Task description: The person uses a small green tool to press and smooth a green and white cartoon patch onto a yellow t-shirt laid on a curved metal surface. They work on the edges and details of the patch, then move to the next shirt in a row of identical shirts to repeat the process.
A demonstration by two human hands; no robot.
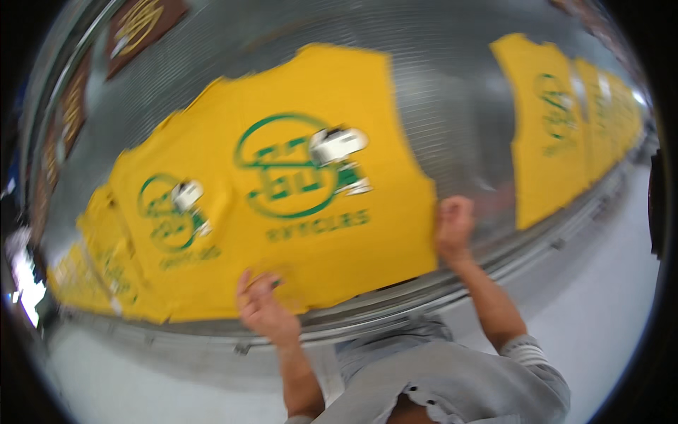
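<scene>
A yellow cut fabric panel (pixel 402 233) with a green print and a white-headed cartoon figure lies flat on the long metal table before me. At its lower edge is my left hand (pixel 263 311), fingers bent together; a small dark-green spot shows by the fingertips, too small to name. My right hand (pixel 454 227) sits at the panel's right edge with its fingers curled and pressed together. Blur hides whether cloth is pinched there. A second printed yellow panel (pixel 219 205) lies directly left of the first one.
More yellow panels (pixel 109 247) run along the table's left end. Another row of yellow printed panels (pixel 540 155) lies to the right, across a strip of grey tabletop (pixel 452 106). Brown printed pieces (pixel 145 28) lie at the far left. A metal rail (pixel 346 318) follows the near edge.
</scene>
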